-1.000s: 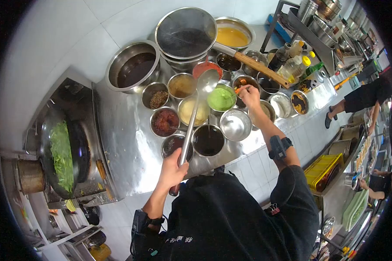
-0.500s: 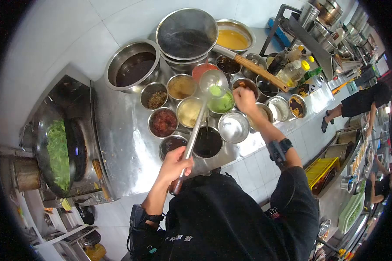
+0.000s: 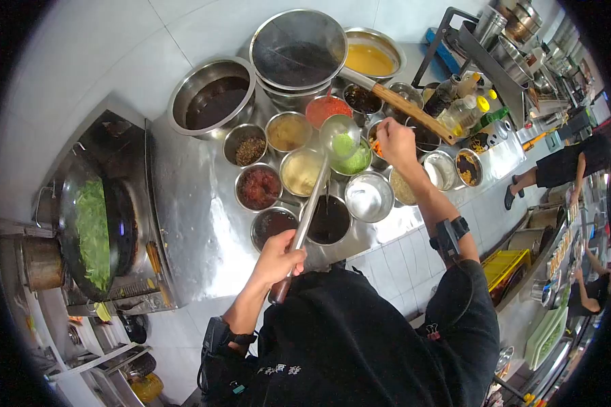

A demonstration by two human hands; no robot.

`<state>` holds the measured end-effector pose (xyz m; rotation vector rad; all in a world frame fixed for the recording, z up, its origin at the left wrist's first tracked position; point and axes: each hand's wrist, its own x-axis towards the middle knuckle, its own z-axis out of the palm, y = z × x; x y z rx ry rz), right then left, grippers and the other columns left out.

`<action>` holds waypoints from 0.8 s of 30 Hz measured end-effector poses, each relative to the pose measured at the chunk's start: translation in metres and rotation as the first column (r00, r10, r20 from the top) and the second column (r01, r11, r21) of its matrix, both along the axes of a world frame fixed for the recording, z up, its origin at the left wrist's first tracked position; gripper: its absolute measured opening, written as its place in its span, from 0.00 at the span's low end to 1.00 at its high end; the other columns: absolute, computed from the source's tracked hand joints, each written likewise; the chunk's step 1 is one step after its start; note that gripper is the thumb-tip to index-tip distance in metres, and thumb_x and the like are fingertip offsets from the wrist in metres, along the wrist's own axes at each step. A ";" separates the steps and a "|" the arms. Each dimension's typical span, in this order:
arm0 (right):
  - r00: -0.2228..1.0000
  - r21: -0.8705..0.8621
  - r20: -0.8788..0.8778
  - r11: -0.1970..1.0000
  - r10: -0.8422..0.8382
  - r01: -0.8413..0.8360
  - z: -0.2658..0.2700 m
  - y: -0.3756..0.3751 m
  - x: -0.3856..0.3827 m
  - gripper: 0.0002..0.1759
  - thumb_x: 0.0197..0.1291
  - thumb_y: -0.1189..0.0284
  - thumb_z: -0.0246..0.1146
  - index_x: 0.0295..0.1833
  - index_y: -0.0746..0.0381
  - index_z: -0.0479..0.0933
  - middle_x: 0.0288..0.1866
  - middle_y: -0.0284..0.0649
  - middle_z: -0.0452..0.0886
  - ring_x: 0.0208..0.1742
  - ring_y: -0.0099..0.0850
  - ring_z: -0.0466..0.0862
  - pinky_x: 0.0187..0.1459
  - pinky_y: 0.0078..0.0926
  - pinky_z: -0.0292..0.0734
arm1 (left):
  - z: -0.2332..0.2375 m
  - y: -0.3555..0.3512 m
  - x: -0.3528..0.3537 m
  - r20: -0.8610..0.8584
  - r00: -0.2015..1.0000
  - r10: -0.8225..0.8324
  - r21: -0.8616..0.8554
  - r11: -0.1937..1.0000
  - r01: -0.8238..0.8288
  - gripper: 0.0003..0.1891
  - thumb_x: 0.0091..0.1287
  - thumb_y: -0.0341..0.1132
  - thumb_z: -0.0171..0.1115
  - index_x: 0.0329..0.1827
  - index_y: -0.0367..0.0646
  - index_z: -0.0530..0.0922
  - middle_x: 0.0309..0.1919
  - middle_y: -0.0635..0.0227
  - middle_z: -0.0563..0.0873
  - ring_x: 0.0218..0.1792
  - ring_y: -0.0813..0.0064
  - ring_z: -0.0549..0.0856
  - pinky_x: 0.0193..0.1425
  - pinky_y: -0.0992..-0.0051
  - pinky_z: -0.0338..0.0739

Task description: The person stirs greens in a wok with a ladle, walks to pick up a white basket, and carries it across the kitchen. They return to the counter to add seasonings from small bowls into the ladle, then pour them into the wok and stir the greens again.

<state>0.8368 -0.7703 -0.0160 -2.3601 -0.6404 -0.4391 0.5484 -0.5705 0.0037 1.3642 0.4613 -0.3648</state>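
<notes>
My left hand (image 3: pixel 276 260) is closed around the handle of a long metal ladle (image 3: pixel 311 201). The ladle's bowl, with chopped green bits in it, hovers over the tubs. Right below it is a tub of chopped greens (image 3: pixel 355 163), beside a tub of red paste (image 3: pixel 327 110). My right hand (image 3: pixel 397 143), fingers bunched together, is just above a tub with orange pieces (image 3: pixel 377 146); whatever its fingertips hold is hidden. Near the ladle's handle stand a tub of pale yellow paste (image 3: pixel 300 172), a tub of dark liquid (image 3: pixel 329 221) and a tub of white powder (image 3: pixel 369 197).
At left, a wok (image 3: pixel 91 234) of leafy greens sits on a stove. A wide strainer (image 3: pixel 299 51) with a wooden handle rests over a pot at the back. Bottles (image 3: pixel 463 112) stand to the right below a shelf. Another person (image 3: pixel 570 165) is in the aisle at far right.
My right hand has lifted slightly and shifted right, exposing the orange pieces beneath. The ladle stays over the tubs with my left hand on it. The whole view has shifted a little.
</notes>
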 end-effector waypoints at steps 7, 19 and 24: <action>0.981 -0.108 -0.046 0.975 0.190 -0.194 -0.078 -0.001 -0.015 0.06 0.54 0.74 0.58 0.31 0.63 0.78 0.25 0.51 0.79 0.27 0.49 0.82 0.33 0.43 0.78 | 0.024 0.012 -0.006 0.013 0.995 0.103 -0.116 0.988 -0.101 0.13 0.58 0.22 0.57 0.46 0.34 0.73 0.23 0.70 0.76 0.18 0.81 0.75 0.21 0.80 0.69; 0.976 0.054 -0.171 0.991 0.132 -0.124 -0.084 0.003 0.012 0.08 0.57 0.70 0.58 0.36 0.62 0.80 0.30 0.53 0.81 0.32 0.50 0.82 0.37 0.41 0.76 | 0.031 0.019 -0.009 0.064 0.984 0.168 -0.104 0.981 -0.161 0.17 0.56 0.20 0.55 0.51 0.30 0.71 0.22 0.68 0.75 0.17 0.80 0.74 0.20 0.80 0.67; 0.968 0.137 -0.198 0.982 0.155 -0.129 -0.023 0.012 0.013 0.08 0.57 0.71 0.59 0.36 0.64 0.80 0.28 0.54 0.80 0.32 0.50 0.82 0.36 0.40 0.76 | 0.034 0.022 -0.009 0.041 0.988 0.152 -0.078 0.986 -0.148 0.18 0.55 0.20 0.54 0.50 0.30 0.71 0.22 0.68 0.75 0.17 0.79 0.74 0.20 0.80 0.67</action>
